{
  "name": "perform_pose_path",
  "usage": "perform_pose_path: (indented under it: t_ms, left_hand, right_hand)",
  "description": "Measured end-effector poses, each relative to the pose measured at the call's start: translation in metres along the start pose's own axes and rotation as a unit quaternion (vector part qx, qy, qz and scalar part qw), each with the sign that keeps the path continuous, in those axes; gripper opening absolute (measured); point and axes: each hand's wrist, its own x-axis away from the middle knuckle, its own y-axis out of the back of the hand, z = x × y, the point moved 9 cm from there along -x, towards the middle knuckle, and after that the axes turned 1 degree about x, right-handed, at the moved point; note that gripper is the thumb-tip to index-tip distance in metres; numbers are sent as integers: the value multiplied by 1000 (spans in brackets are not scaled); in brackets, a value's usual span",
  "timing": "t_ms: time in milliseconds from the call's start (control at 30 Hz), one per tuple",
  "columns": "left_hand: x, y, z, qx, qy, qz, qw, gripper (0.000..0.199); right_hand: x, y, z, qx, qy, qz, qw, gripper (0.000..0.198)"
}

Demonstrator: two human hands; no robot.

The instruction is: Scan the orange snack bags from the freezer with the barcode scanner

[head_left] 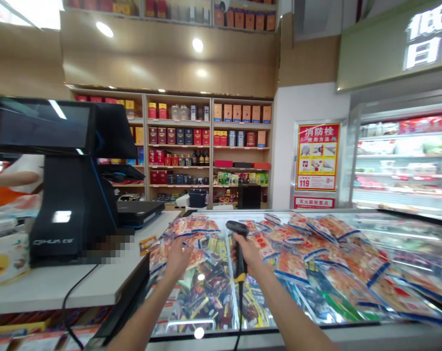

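My right hand (248, 253) is wrapped round the handle of a black handheld barcode scanner (238, 228), its head pointing left and its cable hanging down. To the left, my left hand (179, 258) is closed at the edge of a clear plastic food packet (197, 256) with orange-pink contents; its fingertips are partly hidden. Similar packets (191, 224) lie piled just beyond it. More packets with blue edges (294, 265) are spread on the glass top to the right of the scanner.
Beneath the glass of the chest freezer (191, 327) are many coloured packages. At left, a black checkout terminal (74, 204) stands on a white counter (96, 282) with a cable over its edge. A small orange packet (147, 243) lies at the counter's edge. Shelves (179, 122) stand behind.
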Motion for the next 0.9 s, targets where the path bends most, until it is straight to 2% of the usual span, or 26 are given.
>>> perform_pose_path:
  t_ms: [100, 167, 233, 300, 367, 433, 500, 567, 633, 700, 733, 800, 900]
  left_hand:
    - [19, -39, -40, 96, -10, 84, 992, 53]
    - [32, -62, -62, 168, 1, 145, 975, 63]
    - [40, -76, -72, 321, 66, 185, 926, 66]
    - [40, -78, -72, 422, 124, 178, 880, 63]
    - [35, -71, -63, 443, 153, 153, 870, 57]
    - [30, -62, -47, 436, 168, 142, 873, 52]
    - [27, -52, -31, 432, 176, 140, 873, 48]
    - [25, -43, -19, 427, 172, 143, 876, 45]
    - [24, -34, -12, 417, 160, 150, 882, 40]
    - [22, -22, -10, 402, 147, 155, 890, 36]
    - [21, -14, -11, 394, 141, 156, 895, 35]
    - [17, 8, -15, 379, 126, 157, 903, 33]
    - [14, 52, -27, 340, 94, 176, 919, 31]
  right_hand:
    - [-5, -10, 2, 53, 72, -61, 994, 25]
    - [-4, -21, 2, 105, 121, -85, 983, 27]
    - [-1, -36, 1, 154, 155, -88, 972, 30]
    - [2, -51, 2, 192, 184, -44, 963, 32]
    - [3, -56, 7, 237, 212, 11, 948, 35]
    - [-2, -34, 17, 316, 229, -6, 921, 37]
    - [-10, 15, 26, 439, 217, -123, 863, 44]
    - [-19, 62, 25, 558, 171, -221, 782, 49]
    - [-30, 91, 15, 642, 133, -238, 717, 59]
    - [-38, 105, 2, 689, 114, -227, 679, 63]
    - [-41, 108, -3, 701, 112, -218, 669, 62]
    - [-47, 111, -3, 706, 126, -198, 668, 55]
    - [-57, 115, 10, 668, 176, -163, 705, 44]
